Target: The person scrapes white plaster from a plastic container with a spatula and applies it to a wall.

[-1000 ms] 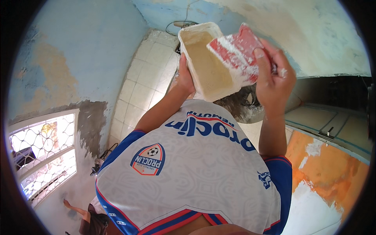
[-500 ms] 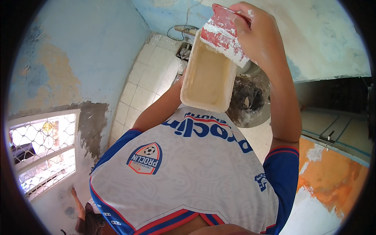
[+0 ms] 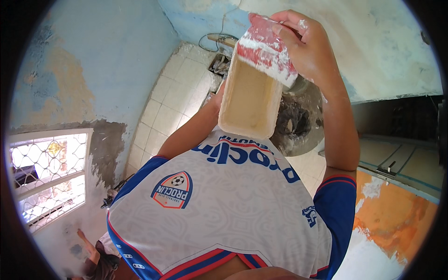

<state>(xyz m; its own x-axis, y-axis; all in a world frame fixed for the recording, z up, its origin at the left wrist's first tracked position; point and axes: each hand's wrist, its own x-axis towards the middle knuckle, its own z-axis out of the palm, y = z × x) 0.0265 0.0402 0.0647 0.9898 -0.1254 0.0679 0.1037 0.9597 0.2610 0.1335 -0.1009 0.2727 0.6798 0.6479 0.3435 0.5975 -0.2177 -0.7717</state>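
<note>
My right hand (image 3: 311, 49) grips a red putty spreader (image 3: 266, 35), its fingers and thumb closed on the upper right part. White putty smears the spreader's face and lower edge, and a little sticks to my hand. The spreader lies across the far end of a cream rectangular plastic tub (image 3: 249, 102), close to its rim; contact with the rim cannot be made out. Thin beige residue coats the tub's inside. My left hand (image 3: 221, 91) supports the tub from its left side, most of its fingers hidden behind it.
Below the tub stands a round grey, putty-stained container (image 3: 298, 123) with dark material inside. A small dark box (image 3: 219, 63) sits on the tiled floor (image 3: 170, 112). Patchy walls (image 3: 60, 74) surround me. Another person's arm (image 3: 88, 245) reaches toward the wall below the grilled window (image 3: 51, 172).
The spreader and my right hand have come slightly lower, nearer to me. The tub has shifted a little rightward and straightened. The other person's arm has moved left and down in the picture.
</note>
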